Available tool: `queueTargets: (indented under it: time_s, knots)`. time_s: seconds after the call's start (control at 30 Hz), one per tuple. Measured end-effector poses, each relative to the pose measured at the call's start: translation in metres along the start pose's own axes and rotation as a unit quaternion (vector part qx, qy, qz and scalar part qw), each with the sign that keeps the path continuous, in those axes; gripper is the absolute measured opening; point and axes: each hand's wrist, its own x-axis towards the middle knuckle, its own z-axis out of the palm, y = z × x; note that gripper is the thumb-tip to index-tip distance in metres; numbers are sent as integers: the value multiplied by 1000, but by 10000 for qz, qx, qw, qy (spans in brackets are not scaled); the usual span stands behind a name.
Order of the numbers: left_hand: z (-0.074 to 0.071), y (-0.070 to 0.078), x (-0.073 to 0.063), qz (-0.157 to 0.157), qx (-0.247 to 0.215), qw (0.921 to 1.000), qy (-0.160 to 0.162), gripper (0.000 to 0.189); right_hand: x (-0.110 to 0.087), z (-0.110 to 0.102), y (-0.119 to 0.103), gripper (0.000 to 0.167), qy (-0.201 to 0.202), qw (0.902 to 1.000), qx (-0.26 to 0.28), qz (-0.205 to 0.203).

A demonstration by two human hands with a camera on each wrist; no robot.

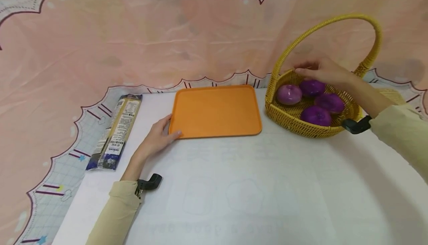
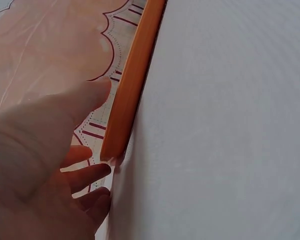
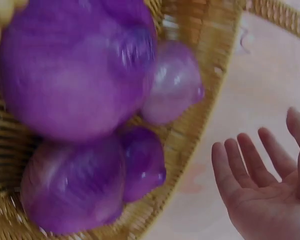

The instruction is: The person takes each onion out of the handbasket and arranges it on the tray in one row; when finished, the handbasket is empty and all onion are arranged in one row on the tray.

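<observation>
An orange rectangular tray (image 1: 216, 111) lies flat on the white table. My left hand (image 1: 158, 135) is at its near left corner, thumb along the near edge and fingers by the left side. In the left wrist view, the thumb and loosely bent fingers (image 2: 92, 177) lie around the tray's corner (image 2: 125, 110) without closing on it. Above the yellow wicker basket (image 1: 294, 124) hovers my right hand (image 1: 322, 72), empty, its fingers (image 3: 247, 162) spread apart in the right wrist view. Several glossy purple onions (image 1: 315, 116) sit inside the basket.
Two long clear packs (image 1: 122, 133) of yellowish sticks with blue ends lie left of the tray. The basket's tall handle (image 1: 334, 20) arches over the right hand. A pink patterned cloth (image 1: 187, 40) covers the area behind the table.
</observation>
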Motion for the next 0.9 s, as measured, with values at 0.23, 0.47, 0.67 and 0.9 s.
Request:
queueTargets:
  time_s: [0.23, 0.47, 0.67, 0.9]
  knots:
    - [4, -4, 0, -13, 275, 9996, -101, 87, -3, -15, 6, 55, -352, 9968, -531, 482]
    - [5, -4, -1, -107, 363, 9992, -158, 91, -4, -18, 12, 54, -578, 9956, -528, 522]
    - [7, -2, -2, -143, 408, 9990, -142, 92, -3, -19, 22, 52, -1161, 9919, -420, 314]
    - [10, -3, -1, -113, 415, 9990, -75, 90, -3, -20, 30, 55, -1345, 9896, -367, 362]
